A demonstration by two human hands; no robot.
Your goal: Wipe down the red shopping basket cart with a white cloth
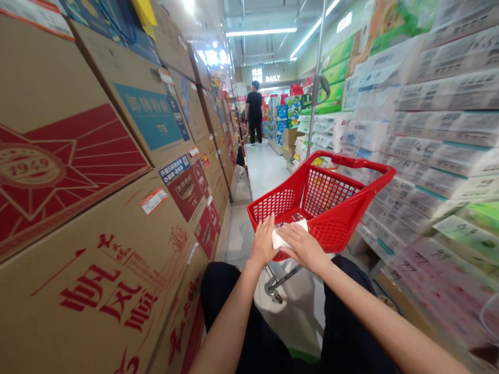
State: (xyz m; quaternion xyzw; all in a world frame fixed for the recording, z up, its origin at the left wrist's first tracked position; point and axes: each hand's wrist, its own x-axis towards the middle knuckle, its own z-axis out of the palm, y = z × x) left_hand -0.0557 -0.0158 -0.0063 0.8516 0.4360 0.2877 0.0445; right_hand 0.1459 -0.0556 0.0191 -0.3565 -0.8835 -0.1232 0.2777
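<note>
A red plastic shopping cart [335,228] stands in front of my knees, its low end toward me. My right hand [302,243] presses a folded white wipe [279,240] against the near rim of the basket, fingers laid over it. Part of the wipe is hidden under those fingers, and I cannot tell if it is paper or cloth. Just to the left, my left hand [265,241] rests on the basket's near left corner with its fingers stretched out. It seems to hold nothing. The basket's perforated walls and floor show beyond my hands.
Stacked cardboard cartons [117,280] wall the left side closely. Wrapped paper packs [432,150] are piled on the right. A metal pole [314,111] rises behind the cart. Farther along the aisle floor [265,166] stands a person in black [254,111]. A caster [276,296] sits below the basket.
</note>
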